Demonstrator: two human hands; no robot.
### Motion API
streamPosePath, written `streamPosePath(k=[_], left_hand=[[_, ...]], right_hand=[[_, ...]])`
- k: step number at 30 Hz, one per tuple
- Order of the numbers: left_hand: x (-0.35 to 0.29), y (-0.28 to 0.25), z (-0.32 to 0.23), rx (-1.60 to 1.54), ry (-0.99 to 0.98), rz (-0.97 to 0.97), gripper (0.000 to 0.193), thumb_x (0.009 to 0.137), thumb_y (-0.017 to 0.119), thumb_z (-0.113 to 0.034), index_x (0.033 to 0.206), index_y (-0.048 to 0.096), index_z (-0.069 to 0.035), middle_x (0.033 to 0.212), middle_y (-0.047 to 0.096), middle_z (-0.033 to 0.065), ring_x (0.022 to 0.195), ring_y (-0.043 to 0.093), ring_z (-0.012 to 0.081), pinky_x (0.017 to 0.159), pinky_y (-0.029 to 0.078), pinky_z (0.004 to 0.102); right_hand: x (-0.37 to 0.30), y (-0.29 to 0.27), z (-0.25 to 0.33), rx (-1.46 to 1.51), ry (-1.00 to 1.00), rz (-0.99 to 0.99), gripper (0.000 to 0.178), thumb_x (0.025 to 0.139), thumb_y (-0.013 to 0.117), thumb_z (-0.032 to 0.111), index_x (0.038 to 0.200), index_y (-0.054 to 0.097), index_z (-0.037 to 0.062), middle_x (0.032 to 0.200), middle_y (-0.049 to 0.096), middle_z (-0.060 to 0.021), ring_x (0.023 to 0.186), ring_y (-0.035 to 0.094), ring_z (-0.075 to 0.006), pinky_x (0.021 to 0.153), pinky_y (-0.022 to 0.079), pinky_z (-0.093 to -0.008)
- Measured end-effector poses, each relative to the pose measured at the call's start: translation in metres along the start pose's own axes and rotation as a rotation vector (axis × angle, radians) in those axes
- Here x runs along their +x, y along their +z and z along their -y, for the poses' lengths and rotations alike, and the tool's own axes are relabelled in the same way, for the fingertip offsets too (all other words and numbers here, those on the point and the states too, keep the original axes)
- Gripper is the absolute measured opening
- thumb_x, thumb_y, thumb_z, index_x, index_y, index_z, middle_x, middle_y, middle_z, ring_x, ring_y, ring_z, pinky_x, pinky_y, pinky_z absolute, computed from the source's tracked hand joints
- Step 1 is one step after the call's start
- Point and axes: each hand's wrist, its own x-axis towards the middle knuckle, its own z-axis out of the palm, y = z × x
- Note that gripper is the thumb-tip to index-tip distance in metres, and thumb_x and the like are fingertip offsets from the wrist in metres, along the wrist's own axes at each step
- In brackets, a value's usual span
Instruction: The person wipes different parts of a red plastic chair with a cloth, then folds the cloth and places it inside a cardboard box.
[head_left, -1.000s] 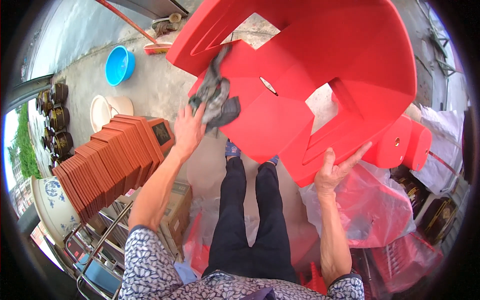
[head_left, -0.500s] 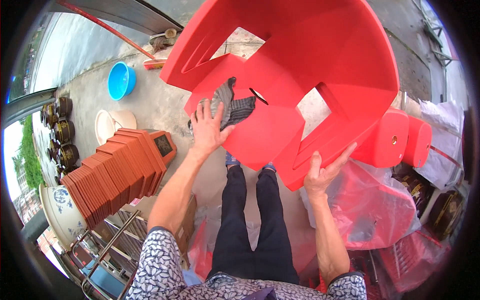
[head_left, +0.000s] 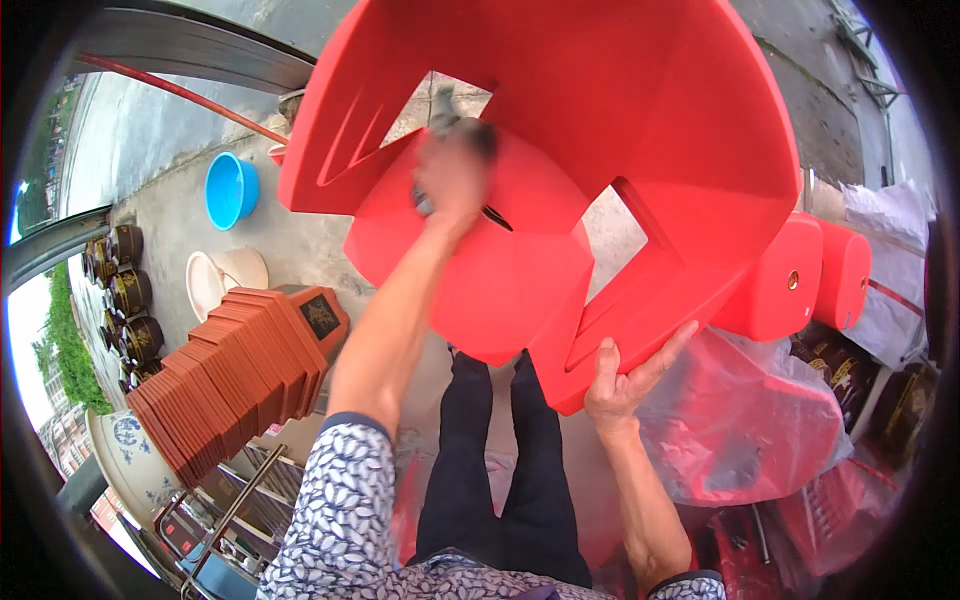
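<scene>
A big red moulded plastic chair (head_left: pixel 500 290), angular with cut-out openings, fills the upper middle of the view. My left hand (head_left: pixel 455 185) is over its seat near the left opening, blurred by motion. Under and around the fingers is a dark grey striped cloth (head_left: pixel 446 108), partly hidden by the hand and pressed to the red surface. My right hand (head_left: pixel 630 385) grips the chair's near right edge, thumb on one side and fingers along the other.
Left are a blue basin (head_left: pixel 231 190), a cream bucket (head_left: pixel 228 275) and stacked terracotta-coloured planters (head_left: pixel 235 375). At right stand other red moulded pieces (head_left: pixel 785 280) and a plastic-wrapped red item (head_left: pixel 745 420). Dark glazed jars (head_left: pixel 130 292) line the far left.
My left hand has moved up and right across the seat with the cloth, toward the left opening. The chair has shifted slightly left and nearer; my right hand stays on its edge.
</scene>
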Motion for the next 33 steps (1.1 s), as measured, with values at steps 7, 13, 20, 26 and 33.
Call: streamPosePath(k=[7,13,20,26,33], left_hand=[[-0.143,-0.019,-0.119,-0.117,0.831,0.417,0.035,0.088,0.062,-0.020,0.123,0.068,-0.018,0.119,0.061,0.0129,0.124,0.054,0.0353,0.087,0.050,0.0504],[-0.067,-0.027,-0.070,-0.450,0.743,0.258,0.032,0.084,0.067,-0.020,0.116,0.072,-0.023,0.112,0.060,0.0113,0.104,0.060,0.0332,0.080,0.050,0.0481],[-0.006,-0.030,0.049,-0.147,0.485,0.083,0.042,0.085,0.065,-0.014,0.126,0.068,-0.018,0.120,0.058,0.0147,0.110,0.056,0.0362,0.085,0.047,0.0488],[0.004,-0.029,0.041,-0.052,0.348,0.006,0.054,0.088,0.064,-0.019,0.141,0.055,-0.014,0.129,0.053,0.0193,0.110,0.054,0.0386,0.083,0.046,0.0536],[-0.011,-0.019,0.009,-0.076,0.325,0.162,0.068,0.083,0.066,-0.021,0.149,0.047,-0.018,0.127,0.053,0.0217,0.111,0.056,0.0407,0.080,0.050,0.0548]], right_hand=[[-0.001,-0.005,-0.006,0.009,0.039,0.008,0.092,0.090,0.059,0.006,0.161,0.002,-0.0053,0.168,0.007,-0.0258,0.156,0.011,-0.0374,0.125,0.015,-0.0451],[-0.001,-0.007,-0.002,-0.097,0.078,0.015,0.093,0.089,0.059,0.007,0.161,0.002,-0.0051,0.168,0.007,-0.0252,0.156,0.012,-0.0376,0.125,0.013,-0.0460],[0.001,-0.003,0.005,0.001,0.070,0.004,0.093,0.089,0.059,0.007,0.161,0.003,-0.0047,0.167,0.011,-0.0258,0.154,0.016,-0.0389,0.125,0.016,-0.0458],[0.000,-0.004,0.002,-0.061,0.044,-0.029,0.091,0.089,0.059,0.006,0.161,0.004,-0.0046,0.166,0.015,-0.0275,0.153,0.021,-0.0396,0.124,0.019,-0.0454],[-0.002,0.000,-0.002,-0.080,0.019,-0.030,0.091,0.089,0.060,0.008,0.160,0.005,-0.0074,0.165,0.016,-0.0294,0.153,0.021,-0.0408,0.124,0.019,-0.0454]])
